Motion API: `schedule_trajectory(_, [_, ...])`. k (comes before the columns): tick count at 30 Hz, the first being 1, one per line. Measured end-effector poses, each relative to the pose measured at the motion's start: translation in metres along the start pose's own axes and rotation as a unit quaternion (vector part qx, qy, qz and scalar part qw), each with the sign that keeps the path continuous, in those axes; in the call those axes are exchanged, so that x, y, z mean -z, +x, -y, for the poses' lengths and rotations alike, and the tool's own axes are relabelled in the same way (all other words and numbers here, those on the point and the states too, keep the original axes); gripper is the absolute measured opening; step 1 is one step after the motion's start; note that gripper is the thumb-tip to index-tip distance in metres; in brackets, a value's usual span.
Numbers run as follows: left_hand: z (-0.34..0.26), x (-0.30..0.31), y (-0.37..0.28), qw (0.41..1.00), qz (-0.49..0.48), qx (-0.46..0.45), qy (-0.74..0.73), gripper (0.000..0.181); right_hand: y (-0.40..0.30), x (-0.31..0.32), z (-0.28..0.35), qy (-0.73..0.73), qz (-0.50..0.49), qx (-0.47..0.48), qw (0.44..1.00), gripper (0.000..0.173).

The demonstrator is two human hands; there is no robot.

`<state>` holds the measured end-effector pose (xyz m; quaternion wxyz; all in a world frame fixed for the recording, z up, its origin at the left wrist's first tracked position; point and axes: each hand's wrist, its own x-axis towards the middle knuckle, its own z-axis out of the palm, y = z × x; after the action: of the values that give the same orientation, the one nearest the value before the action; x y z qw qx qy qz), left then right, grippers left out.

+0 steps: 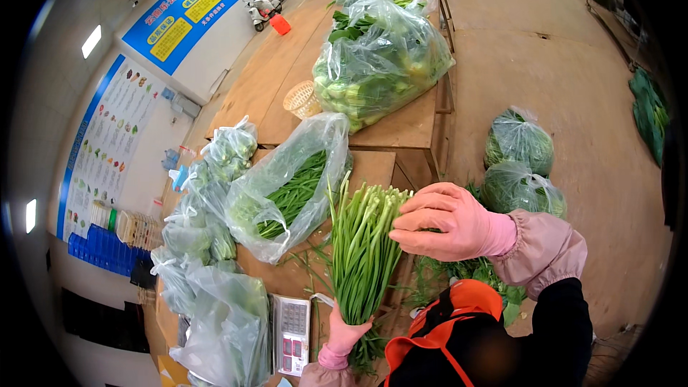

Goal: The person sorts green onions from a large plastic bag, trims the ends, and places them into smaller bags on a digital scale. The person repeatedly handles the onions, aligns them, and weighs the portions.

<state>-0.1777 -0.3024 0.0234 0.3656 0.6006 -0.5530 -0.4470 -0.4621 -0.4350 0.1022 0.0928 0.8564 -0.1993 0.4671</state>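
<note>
My left hand point(348, 331), in a pink rubber glove, grips a thick bunch of green garlic chives point(361, 258) low down near its leafy end. The pale cut ends point up and away from me. Beside the upper right of the bunch is my right hand point(446, 220), also gloved in pink, with its fingers bent and partly spread. Its fingertips reach the edge of the stalks; whether they press on them I cannot tell. Left of the bunch, an opened clear plastic bag point(242, 193) holds more long green leaves point(295, 193).
A digital scale point(292, 333) sits left of my left hand. Tied bags of vegetables point(185, 236) line the wooden table's point(371, 164) left side. Farther off are a large bag of greens point(376, 75) and a wicker basket point(301, 99). More filled bags point(521, 188) rest on the floor at right.
</note>
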Motion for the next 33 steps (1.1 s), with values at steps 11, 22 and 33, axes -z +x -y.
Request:
schedule_trajectory(11, [0.027,0.001,-0.009,0.975,-0.101,-0.072,0.186,0.080,0.009,-0.011,-0.003,-0.045,0.133,0.015,0.990,0.024])
schedule_trajectory(22, [0.021,0.001,-0.011,0.973,-0.109,-0.055,0.197,0.086,0.009,-0.016,-0.004,-0.068,0.180,0.062,0.979,0.020])
schedule_trajectory(33, [-0.003,-0.009,0.001,0.962,-0.101,-0.110,0.227,0.088,-0.026,0.009,-0.038,-0.067,0.057,-0.063,0.994,0.021])
